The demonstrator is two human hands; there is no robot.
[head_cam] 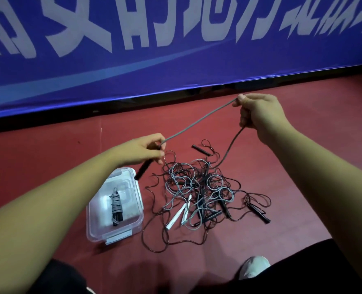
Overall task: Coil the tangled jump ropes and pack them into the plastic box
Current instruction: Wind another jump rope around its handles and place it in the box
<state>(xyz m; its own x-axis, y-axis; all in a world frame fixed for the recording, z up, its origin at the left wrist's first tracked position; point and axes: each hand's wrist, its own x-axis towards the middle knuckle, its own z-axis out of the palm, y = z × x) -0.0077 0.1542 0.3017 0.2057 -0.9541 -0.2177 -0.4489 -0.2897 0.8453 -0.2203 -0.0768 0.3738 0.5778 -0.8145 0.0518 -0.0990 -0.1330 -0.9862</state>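
Head view, looking down at a red floor (48, 166) with a blue banner (175, 66) running along its far edge. The left hand (146, 151) is curled round a black handle (142, 169) that hangs over the far right corner of the plastic box (139, 194). The grey rope (199, 120) coming out of that handle runs tight up to the right hand (258, 115), which pinches it between thumb and fingers, held higher and closer to the banner.

From the pinch the rope drops back down into the tangled pile (201, 187) on the floor. I reckon the stretch is kept tight to work this one rope free of the mess, with the handle as the core to wrap around later.

The box sits open just left of the pile, probably so a finished coil only has a short hop. One coiled bundle (116, 206) lies inside it, grey cord wound round dark handles, so that's one packed and plenty to go. A pair of white handles (178, 215) sits in the near part of the pile.

Pull too hard and I'd expect the whole knot to drag along.
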